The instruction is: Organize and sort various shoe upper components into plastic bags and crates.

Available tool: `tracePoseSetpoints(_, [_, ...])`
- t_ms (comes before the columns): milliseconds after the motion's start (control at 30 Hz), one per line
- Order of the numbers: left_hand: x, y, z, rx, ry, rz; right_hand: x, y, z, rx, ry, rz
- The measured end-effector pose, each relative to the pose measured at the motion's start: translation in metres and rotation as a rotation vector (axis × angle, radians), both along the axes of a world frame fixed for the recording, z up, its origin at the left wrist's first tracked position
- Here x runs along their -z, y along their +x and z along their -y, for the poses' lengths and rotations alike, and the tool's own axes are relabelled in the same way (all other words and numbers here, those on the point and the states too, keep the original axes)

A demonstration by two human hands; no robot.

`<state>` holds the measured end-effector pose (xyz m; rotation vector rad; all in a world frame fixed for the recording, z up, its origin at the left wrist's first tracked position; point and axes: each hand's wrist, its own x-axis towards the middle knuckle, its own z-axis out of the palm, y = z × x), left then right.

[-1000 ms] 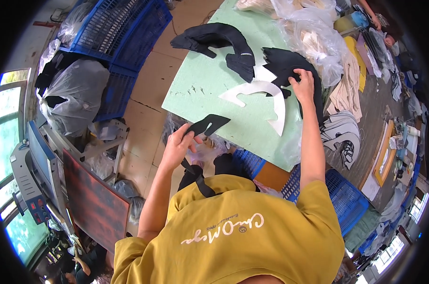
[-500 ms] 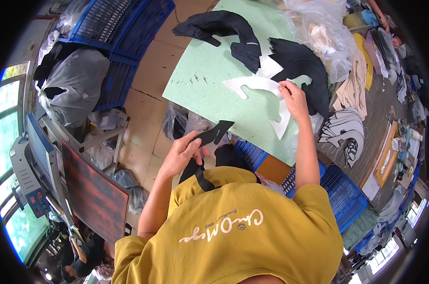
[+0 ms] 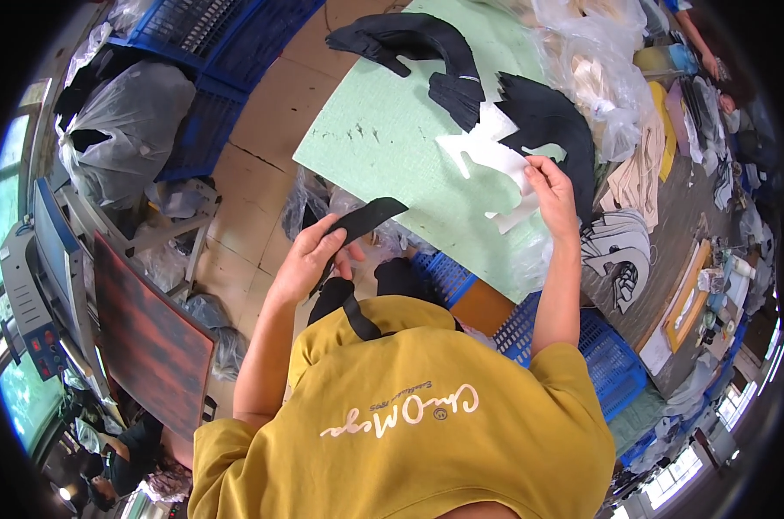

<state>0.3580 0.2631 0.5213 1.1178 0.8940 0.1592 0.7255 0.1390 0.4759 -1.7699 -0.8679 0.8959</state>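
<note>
My left hand (image 3: 308, 259) grips a black curved cut piece (image 3: 373, 218), thumb on top, just off the near left edge of the green-topped table (image 3: 357, 130). Over the tabletop, my right hand (image 3: 555, 197) pinches a thin white curved piece (image 3: 496, 160) by its right side, between thumb and fingers. Beyond it, a stack of black curved pieces (image 3: 454, 48) lies at the back, and a second black stack (image 3: 555, 121) is to its right. A white scrap-like piece (image 3: 494, 123) sits between the two stacks, partly behind the piece I hold.
Blue crates (image 3: 604, 350) stand under the right side. A brown table (image 3: 669, 259) at right carries a fanned stack of grey-white pieces (image 3: 619, 246). Clear plastic bags (image 3: 587, 69) crowd the back right. At left are a filled bag (image 3: 132, 125) and a machine (image 3: 33, 303). Other people are nearby.
My left hand has shifted left with the black piece, which has turned in my grip. The white piece has moved right and tilted, still pinched in my right hand.
</note>
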Motion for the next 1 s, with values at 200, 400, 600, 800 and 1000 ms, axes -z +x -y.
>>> tracePoseSetpoints(200, [-0.001,-0.007,-0.002,-0.074,-0.137,0.158,-0.007,0.002,0.002,-0.017,-0.005,-0.016])
tracePoseSetpoints(400, [-0.004,0.002,-0.024,-0.265,-0.161,0.318,-0.087,-0.035,-0.016,-0.354,-0.139,0.051])
tracePoseSetpoints(600, [-0.004,0.017,-0.048,-0.123,-0.247,0.455,-0.130,-0.091,-0.065,-1.058,0.068,0.005])
tracePoseSetpoints(800, [-0.008,0.029,-0.036,0.068,-0.253,0.368,-0.086,-0.114,-0.097,-0.810,0.159,0.196])
tracePoseSetpoints(1000, [-0.002,0.034,-0.018,0.077,-0.317,0.133,-0.058,-0.084,-0.109,-0.656,-0.064,-0.012])
